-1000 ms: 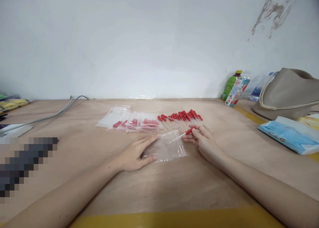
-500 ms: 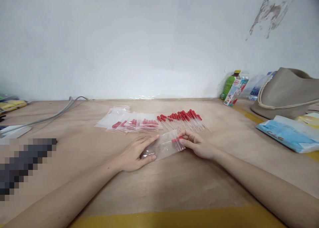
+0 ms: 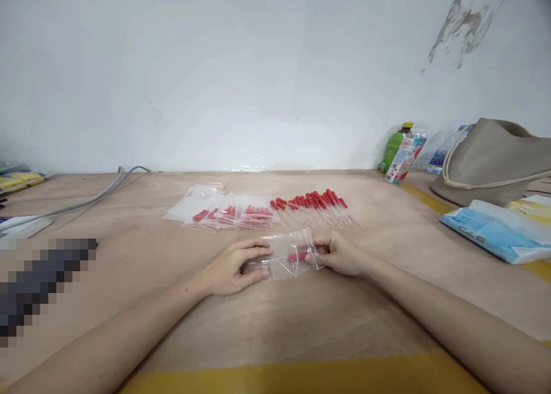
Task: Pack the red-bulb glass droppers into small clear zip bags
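Left hand pinches the small clear plastic zip bag flat on the wooden table. Right hand grips its other end, with 1 red-capped clear dropper lying inside.

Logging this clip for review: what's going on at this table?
A person's left hand pins a clear bag on the wooden table, while the right hand grips its other end. One red-bulbed dropper lies inside it. Behind sit a row of loose droppers and, to their left, several filled bags.
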